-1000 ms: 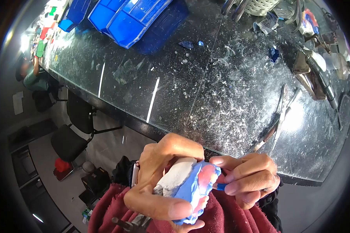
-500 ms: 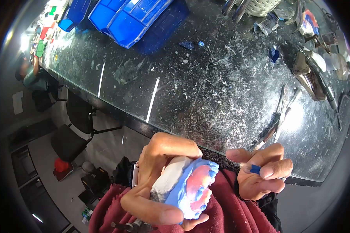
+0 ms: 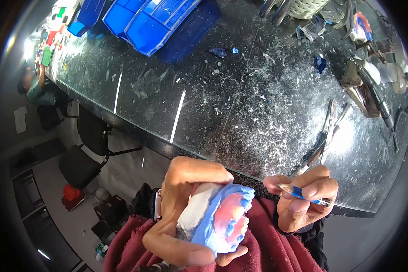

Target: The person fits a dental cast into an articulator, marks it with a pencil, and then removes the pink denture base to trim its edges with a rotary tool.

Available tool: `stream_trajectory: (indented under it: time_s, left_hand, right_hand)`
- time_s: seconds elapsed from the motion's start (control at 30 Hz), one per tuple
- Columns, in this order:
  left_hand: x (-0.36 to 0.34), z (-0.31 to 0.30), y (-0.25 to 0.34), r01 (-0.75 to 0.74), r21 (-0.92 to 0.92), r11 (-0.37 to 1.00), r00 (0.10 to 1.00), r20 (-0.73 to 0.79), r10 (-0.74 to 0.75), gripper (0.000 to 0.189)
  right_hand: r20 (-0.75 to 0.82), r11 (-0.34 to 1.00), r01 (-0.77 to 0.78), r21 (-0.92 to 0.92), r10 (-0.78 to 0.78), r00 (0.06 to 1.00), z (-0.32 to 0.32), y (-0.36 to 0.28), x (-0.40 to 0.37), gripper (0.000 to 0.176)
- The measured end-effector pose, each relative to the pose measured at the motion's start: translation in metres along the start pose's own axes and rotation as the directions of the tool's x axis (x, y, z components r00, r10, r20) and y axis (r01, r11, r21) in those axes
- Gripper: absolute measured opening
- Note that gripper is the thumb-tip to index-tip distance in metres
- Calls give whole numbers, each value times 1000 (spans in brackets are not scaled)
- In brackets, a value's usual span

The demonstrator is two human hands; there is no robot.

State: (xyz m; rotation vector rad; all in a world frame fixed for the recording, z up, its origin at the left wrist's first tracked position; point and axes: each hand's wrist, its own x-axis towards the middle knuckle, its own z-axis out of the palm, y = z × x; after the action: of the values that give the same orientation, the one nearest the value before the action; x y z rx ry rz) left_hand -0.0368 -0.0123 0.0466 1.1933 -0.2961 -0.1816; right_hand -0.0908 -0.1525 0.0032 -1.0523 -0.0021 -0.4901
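My left hand (image 3: 179,226) is wrapped round a dental model (image 3: 199,209) above my lap. The model has a white plaster base, a blue layer over it and a glossy pink palate ringed by blue tooth shapes. Its toothed side faces right, towards my other hand. My right hand (image 3: 306,199) grips a short blue pencil (image 3: 298,192) between thumb and fingers, with the bare wood point aimed up and left. A gap separates the pencil from the model. The dark red cloth (image 3: 267,235) of my clothing lies under both hands.
The black worktop (image 3: 204,109) is strewn with white dust and blue scraps (image 3: 320,64). Metal hand tools (image 3: 327,133) lie near its front edge. Blue bins (image 3: 152,29) stand at the back; a handpiece (image 3: 376,93) rests at right. A person (image 3: 43,93) sits far left.
The pencil has turned in my right hand, so its point and length now show. My left hand and the model have shifted slightly. A small blue speck now shows on the worktop.
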Motion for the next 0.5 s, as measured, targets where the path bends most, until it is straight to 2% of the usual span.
stream_trajectory:
  time_s: [0.1, 0.23, 0.5]
  left_hand:
    - [-1, 0, 3, 33, -40, 999, 999, 2, -32, 63]
    - [-1, -2, 4, 70, -92, 993, 998, -1, -70, 64]
    - [-2, -2, 8, 163, -229, 960, 986, 4, -167, 66]
  right_hand:
    - [-16, 998, -46, 31, 46, 999, 1, -2, 1, 20]
    - [66, 981, 61, -182, -49, 997, -1, 5, 2, 26]
    - [58, 986, 22, -167, -12, 998, -1, 4, 0, 27]
